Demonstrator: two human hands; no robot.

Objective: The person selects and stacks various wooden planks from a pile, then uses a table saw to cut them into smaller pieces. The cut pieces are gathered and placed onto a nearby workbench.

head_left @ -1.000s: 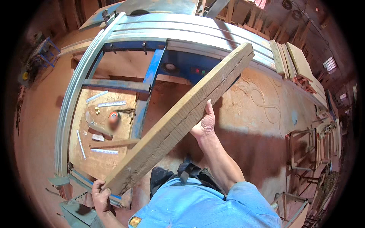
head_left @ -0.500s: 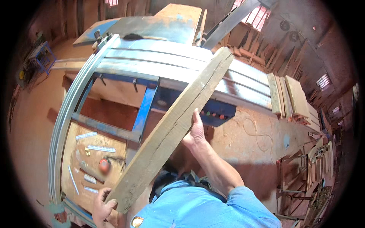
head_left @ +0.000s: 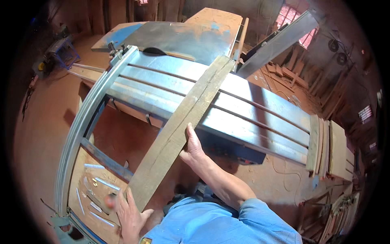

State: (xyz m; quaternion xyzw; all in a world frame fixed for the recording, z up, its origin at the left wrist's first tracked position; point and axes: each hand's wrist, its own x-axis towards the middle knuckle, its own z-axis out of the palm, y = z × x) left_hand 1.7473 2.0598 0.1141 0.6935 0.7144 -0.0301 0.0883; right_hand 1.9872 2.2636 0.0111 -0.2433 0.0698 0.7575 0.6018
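Note:
A long, rough wooden plank with a dark crack along it slants from near my body up across the metal sliding table of a table saw. My right hand grips its right edge about midway, thumb lying on the upper face. At the plank's near end, my left hand touches the left corner with fingers stretched and thumb spread to the right. The far end lies over the grooved table. Further back, a dark saw blade shows low beside the table.
A long metal fence runs along the left. Below it, a wooden board carries white strips and a blurred red object. Several short boards rest at the table's right end. A slanted metal arm rises behind.
The plank has shifted left in view, its far end now over the table. My left hand has spread its fingers from a pinch on the near end. My right hand keeps its hold.

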